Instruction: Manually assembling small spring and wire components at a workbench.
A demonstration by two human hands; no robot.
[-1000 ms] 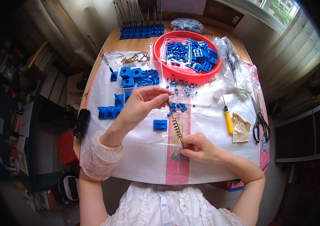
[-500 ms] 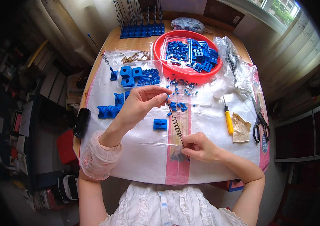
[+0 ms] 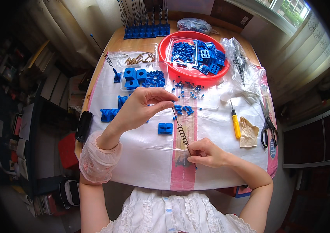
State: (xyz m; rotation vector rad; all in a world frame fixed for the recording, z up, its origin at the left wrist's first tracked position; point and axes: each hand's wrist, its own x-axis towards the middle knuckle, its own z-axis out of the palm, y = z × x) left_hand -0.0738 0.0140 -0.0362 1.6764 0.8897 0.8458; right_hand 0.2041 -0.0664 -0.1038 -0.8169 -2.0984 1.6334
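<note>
A thin dark wire rod with a coiled spring (image 3: 182,134) in its middle slants between my hands above the table. My left hand (image 3: 141,106) pinches near its upper end, where a speck of blue shows at the fingertips. Lower down, my right hand (image 3: 205,152) is closed on the rod between thumb and fingers, and a small blue tip (image 3: 196,167) sticks out below. Left of the spring lies a square blue base (image 3: 165,128). Several loose small blue plugs (image 3: 184,110) lie just beyond my left fingertips. My left wrist partly hides more blue bases (image 3: 109,115).
A red basin (image 3: 211,80) holds blue parts. Nearby are a clear tub (image 3: 166,83) of blue pieces, brass screws (image 3: 139,58), a yellow-handled screwdriver (image 3: 236,125), black scissors (image 3: 268,130) and bagged springs (image 3: 239,66). Finished-looking spring stands (image 3: 146,31) stand at the back.
My left hand has shifted slightly left, its fingers drawn closer together at the rod's upper end. The rod's blue lower tip shows more plainly below my right hand, which has barely moved.
</note>
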